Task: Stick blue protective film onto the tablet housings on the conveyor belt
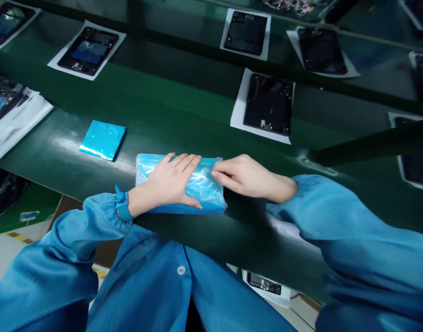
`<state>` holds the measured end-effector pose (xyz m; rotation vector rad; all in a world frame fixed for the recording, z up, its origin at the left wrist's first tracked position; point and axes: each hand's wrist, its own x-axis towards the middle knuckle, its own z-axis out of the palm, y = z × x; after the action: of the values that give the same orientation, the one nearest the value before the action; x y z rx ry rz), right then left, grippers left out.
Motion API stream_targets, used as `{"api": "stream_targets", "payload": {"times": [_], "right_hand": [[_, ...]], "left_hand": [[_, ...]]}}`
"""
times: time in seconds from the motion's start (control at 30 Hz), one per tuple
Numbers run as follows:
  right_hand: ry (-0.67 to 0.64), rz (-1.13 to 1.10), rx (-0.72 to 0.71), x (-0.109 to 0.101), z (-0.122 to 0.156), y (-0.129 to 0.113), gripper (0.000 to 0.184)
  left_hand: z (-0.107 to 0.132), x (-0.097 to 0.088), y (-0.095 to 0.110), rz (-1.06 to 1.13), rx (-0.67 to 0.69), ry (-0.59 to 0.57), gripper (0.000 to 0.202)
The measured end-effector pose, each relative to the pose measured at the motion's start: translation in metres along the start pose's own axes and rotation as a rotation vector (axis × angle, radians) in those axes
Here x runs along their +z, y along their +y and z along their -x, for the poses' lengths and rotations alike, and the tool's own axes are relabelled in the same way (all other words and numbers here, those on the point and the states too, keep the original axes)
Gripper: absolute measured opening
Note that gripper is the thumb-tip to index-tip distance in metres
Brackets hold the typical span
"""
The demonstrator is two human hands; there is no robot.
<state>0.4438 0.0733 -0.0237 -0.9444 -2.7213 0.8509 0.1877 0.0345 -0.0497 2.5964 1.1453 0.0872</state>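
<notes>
Your right hand (241, 174) pinches the plastic-wrapped packet (208, 186) at its right end; your open left hand (174, 179) lies mid-length.

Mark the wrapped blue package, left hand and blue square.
Wrapped blue package (206, 188): head view, wrap between the hands.
Left hand (173, 180): head view, back of hand.
Blue square (102, 139): head view, top face.

A dark green surface (183, 110); near its front edge, a bright blue packet (207, 188) in clear plastic with white glints, and a shiny blue square (102, 138); black panels (269, 103) on white sheets (239, 113) farther from that edge; blue sleeves (336, 207); below, a pale floor (7, 260) with yellow-and-dark striped tape (19, 237)
</notes>
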Motion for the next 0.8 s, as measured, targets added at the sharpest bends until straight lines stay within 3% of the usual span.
{"api": "stream_targets", "payload": {"times": [0.07,0.2,0.27,0.4,0.57,0.7,0.8], "right_hand": [[0.205,-0.14,0.153,0.011,0.02,0.014,0.039],[0.793,-0.412,0.65,0.058,0.066,0.021,0.048],[0.947,-0.467,0.797,0.084,0.085,0.014,0.053],[0.962,-0.474,0.934,0.107,0.104,-0.005,0.051],[0.824,-0.651,1.03,0.087,0.111,-0.001,0.053],[0.734,-0.86,1.026,0.067,0.125,0.011,0.054],[0.854,-0.874,1.003,0.064,0.131,-0.001,0.046]], "left_hand": [[0.002,0.001,-0.001,-0.002,0.006,0.003,0.133],[0.003,0.0,-0.002,-0.02,-0.024,0.009,0.133],[0.002,-0.002,-0.002,-0.032,-0.038,0.008,0.131],[0.002,-0.007,-0.005,-0.048,-0.031,-0.02,0.128],[-0.004,-0.017,-0.007,-0.096,0.015,-0.056,0.12],[-0.024,-0.021,0.014,-0.13,0.283,-0.091,0.093],[-0.043,-0.018,0.036,-0.169,0.456,-0.167,0.061]]}}
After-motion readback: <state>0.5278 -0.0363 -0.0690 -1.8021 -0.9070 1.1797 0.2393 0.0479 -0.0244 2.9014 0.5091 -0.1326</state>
